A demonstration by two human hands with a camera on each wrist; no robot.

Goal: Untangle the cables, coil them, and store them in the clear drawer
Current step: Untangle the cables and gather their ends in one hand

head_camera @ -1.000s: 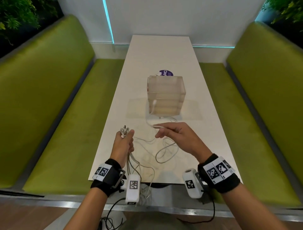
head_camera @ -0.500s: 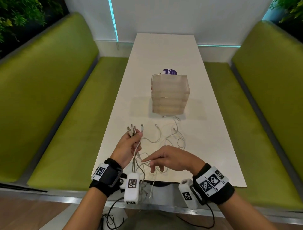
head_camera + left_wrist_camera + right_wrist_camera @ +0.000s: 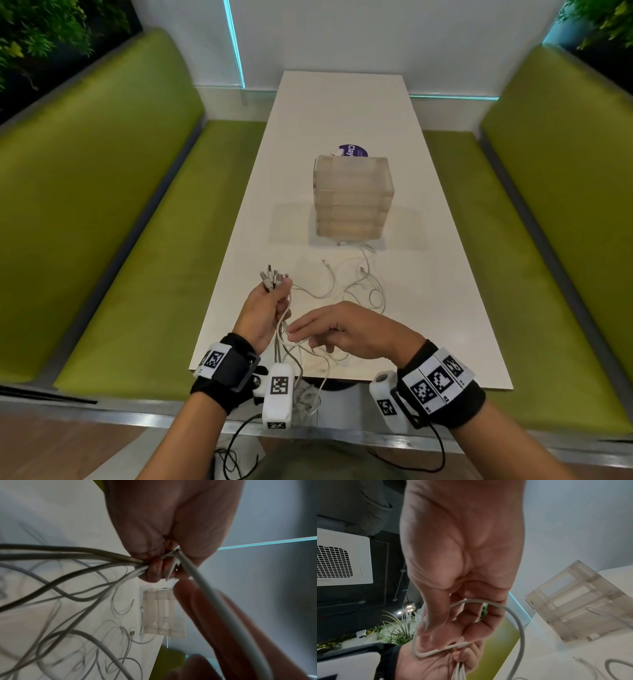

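Several white cables lie tangled on the white table in front of the clear drawer unit, whose drawers look closed. My left hand grips a bundle of cable ends, and their connectors stick up above the fist. In the left wrist view the bundle fans out from the curled fingers. My right hand sits just right of the left and pinches one white cable between thumb and fingers. That cable loops under the palm in the right wrist view.
A purple sticker lies behind the drawer unit. Green benches run along both sides of the table. Some cable loops hang over the near table edge between my wrists.
My right hand came back from near the drawer unit to beside the left hand, holding a cable. The left hand rose slightly with its bundle, and more cable now lies spread on the table.
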